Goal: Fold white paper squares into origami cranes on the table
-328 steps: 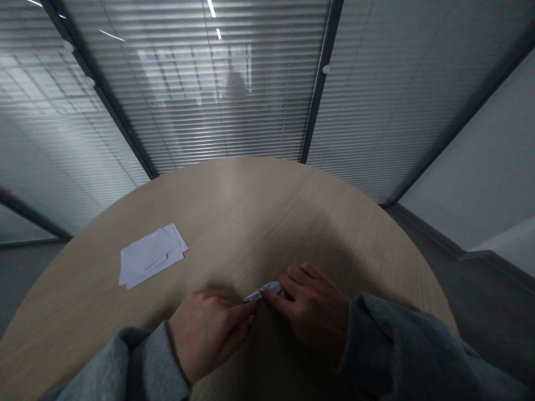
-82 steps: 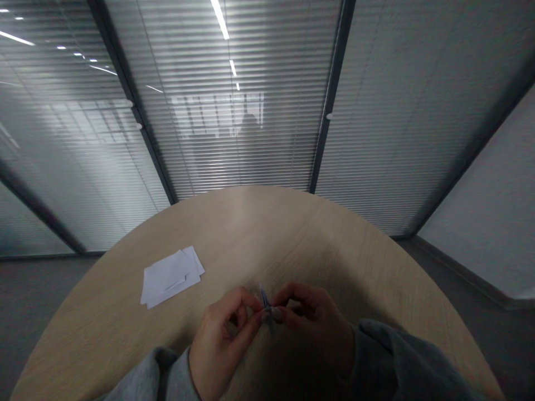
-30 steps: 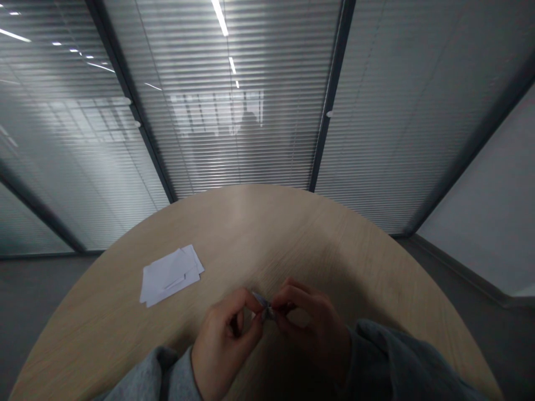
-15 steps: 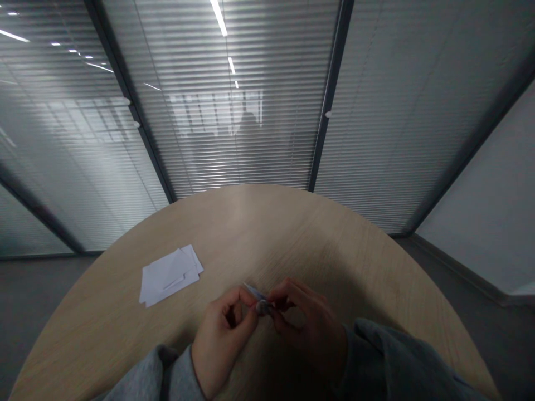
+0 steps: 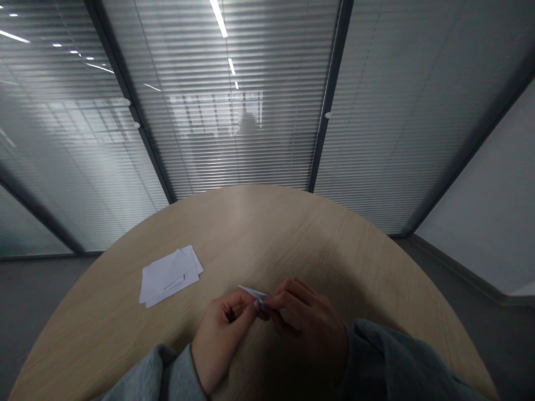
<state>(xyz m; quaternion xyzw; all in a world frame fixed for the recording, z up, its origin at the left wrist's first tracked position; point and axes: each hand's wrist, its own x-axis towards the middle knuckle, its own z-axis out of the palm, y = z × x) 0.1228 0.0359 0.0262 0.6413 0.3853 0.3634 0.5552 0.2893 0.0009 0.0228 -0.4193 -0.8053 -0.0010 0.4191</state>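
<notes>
Head view: left hand and right hand pinch small folded paper; white sheets lie left of the grip, apart, on wooden table.

The paper has swung anticlockwise between the hands: its tip, near 12 o'clock a few seconds ago and around half past 10 a moment ago, points close to 10 o'clock now. More of that tip shows past the left fingers. The right hand closes the open loop between thumb and fingers. Against the earliest picture, the sheets appear shifted towards half past 4.
</notes>
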